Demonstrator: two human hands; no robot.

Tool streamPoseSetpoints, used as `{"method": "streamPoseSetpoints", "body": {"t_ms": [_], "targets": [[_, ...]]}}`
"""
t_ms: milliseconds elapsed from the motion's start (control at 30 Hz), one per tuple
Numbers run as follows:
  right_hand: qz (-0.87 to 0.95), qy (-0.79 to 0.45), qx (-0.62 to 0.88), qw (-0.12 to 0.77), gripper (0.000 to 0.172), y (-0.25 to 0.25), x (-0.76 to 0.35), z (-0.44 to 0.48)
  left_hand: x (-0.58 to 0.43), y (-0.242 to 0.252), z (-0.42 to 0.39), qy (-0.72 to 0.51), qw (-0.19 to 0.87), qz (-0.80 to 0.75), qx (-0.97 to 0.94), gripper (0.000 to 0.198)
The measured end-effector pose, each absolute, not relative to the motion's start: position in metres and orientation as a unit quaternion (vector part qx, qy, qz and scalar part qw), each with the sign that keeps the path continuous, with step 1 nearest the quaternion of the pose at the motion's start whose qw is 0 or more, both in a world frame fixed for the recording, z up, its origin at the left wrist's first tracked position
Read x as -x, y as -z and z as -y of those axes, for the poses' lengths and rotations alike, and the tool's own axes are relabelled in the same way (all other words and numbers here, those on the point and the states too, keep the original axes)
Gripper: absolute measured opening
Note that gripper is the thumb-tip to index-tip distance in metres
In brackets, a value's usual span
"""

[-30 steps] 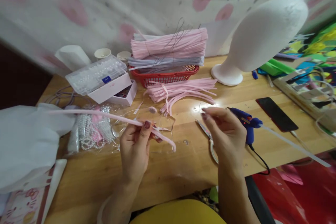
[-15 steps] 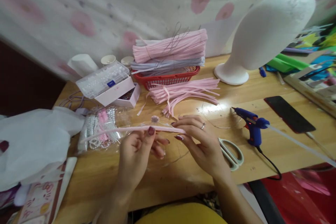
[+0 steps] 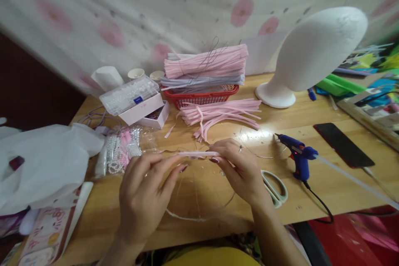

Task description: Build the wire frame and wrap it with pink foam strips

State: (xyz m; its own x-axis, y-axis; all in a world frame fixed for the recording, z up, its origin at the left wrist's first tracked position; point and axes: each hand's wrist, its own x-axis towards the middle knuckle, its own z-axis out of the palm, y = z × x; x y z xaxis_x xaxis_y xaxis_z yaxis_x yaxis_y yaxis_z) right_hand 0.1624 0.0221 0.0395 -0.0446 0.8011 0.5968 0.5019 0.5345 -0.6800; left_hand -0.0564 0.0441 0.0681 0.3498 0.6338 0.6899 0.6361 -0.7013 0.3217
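A pale pink pipe cleaner [image 3: 198, 154] is stretched level between my two hands, above the middle of the wooden table. My left hand [image 3: 145, 195] pinches its left part, thumb below and fingers above. My right hand [image 3: 238, 170], with a ring on one finger, grips the right end between thumb and fingers. Just beyond my hands lies a fanned bundle of pink pipe cleaners [image 3: 218, 114], tied with a ribbon. Thin wire-like loops [image 3: 187, 218] show on the tabletop below the held pipe cleaner. Scissors [image 3: 276, 189] lie beside my right wrist, their blades hidden.
A blue glue gun [image 3: 297, 153] and a phone [image 3: 343, 145] lie at right. A white foam head [image 3: 321, 54] stands behind them. A red basket [image 3: 202, 99] holds more pipe cleaners. Bead boxes [image 3: 131, 97], bagged pearl beads [image 3: 116, 151] and a white bag [image 3: 43, 166] are at left.
My left hand has shifted left and turned over, its back now showing. The pipe cleaner's long left end no longer sticks out past it. The camera view has tilted slightly upward.
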Motion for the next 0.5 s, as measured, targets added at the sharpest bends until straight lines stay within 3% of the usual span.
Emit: {"method": "streamPoseSetpoints", "body": {"t_ms": [133,300,500], "targets": [[0.726,-0.160,0.460,0.486,0.016,-0.041,-0.165,-0.024,0.056,-0.055,-0.059,0.425,-0.044,0.410,0.806,0.027],[0.738,-0.183,0.454,0.465,0.020,-0.042,-0.167,-0.024,0.049,-0.055,-0.054,0.429,-0.208,0.370,0.797,0.010],[0.721,-0.186,0.476,0.468,0.024,-0.040,-0.161,-0.025,0.040,-0.057,-0.050,0.447,-0.333,0.453,0.696,0.009]]}}
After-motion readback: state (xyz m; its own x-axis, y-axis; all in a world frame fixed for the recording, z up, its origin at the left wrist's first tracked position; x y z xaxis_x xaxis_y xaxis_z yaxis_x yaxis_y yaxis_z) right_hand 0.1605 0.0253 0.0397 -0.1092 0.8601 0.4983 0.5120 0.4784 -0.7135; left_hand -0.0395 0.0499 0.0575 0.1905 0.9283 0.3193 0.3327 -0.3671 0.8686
